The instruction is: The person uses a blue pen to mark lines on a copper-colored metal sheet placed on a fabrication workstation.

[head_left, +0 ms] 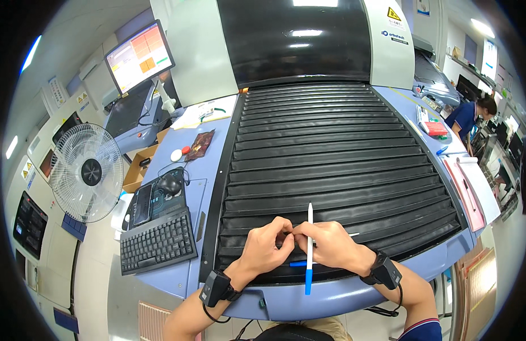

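Observation:
My left hand (267,245) is closed, its thumb and forefinger curled together near the fingertips of my right hand. Anything pinched between them is too small or hidden to make out. My right hand (334,243) is also closed, and a white pen (309,233) with a blue end passes across its fingers, white tip pointing away and blue end toward me. Below the hands a short blue piece (297,263) shows, partly hidden; a thin pale tip (354,234) sticks out past the right knuckles. Both hands are over the black ribbed bellows cover (331,159) of a machine.
On the left side lie a black keyboard (159,241), a mouse (170,184), a dark red packet (201,144) and papers. A fan (88,172) and a monitor (141,55) stand beyond. At right are a pink clipboard (467,193) and a blue pen (442,150). Another person (469,118) works farther back.

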Demonstrator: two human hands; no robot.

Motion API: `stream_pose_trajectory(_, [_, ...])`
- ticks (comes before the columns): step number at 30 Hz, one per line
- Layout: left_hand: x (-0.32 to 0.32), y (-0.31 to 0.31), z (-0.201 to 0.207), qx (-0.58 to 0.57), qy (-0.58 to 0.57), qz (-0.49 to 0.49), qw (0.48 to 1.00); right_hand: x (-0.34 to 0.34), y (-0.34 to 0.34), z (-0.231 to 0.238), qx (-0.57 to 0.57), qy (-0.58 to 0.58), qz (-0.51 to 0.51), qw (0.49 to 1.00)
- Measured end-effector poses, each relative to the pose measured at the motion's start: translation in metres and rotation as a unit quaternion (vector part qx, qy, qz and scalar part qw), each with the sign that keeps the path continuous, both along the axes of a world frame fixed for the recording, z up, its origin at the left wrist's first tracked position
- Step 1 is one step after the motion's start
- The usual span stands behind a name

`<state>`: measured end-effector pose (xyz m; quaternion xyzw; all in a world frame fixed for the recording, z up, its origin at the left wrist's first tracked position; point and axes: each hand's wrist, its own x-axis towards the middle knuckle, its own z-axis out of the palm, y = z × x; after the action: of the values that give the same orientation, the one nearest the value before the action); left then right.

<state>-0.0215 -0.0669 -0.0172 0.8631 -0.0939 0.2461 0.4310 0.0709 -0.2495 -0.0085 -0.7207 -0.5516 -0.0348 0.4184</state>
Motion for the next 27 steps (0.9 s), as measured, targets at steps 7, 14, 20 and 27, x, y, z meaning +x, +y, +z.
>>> stream_pose_trajectory(7, [-0.0005, -0.0001, 0.0016, 0.003, 0.002, 0.009, 1.0, -0.0001, 0.0003, 0.002, 0.003, -0.007, 0.0, 1.0])
stream_pose_trajectory(14, [-0.0003, -0.0011, 0.0028, -0.004, 0.034, 0.008, 0.999, 0.0011, 0.0004, -0.0002, 0.017, -0.012, -0.008, 1.0])
stream_pose_trajectory(20, [-0.0008, -0.0013, 0.0026, 0.007, 0.026, 0.009, 1.0, 0.0005, 0.0002, 0.0011, 0.0, -0.006, -0.004, 1.0])
stream_pose_trajectory(27, [-0.0009, -0.0012, 0.0022, 0.009, 0.027, 0.008, 1.0, -0.0004, -0.0003, 0.003, -0.002, -0.003, -0.005, 1.0])
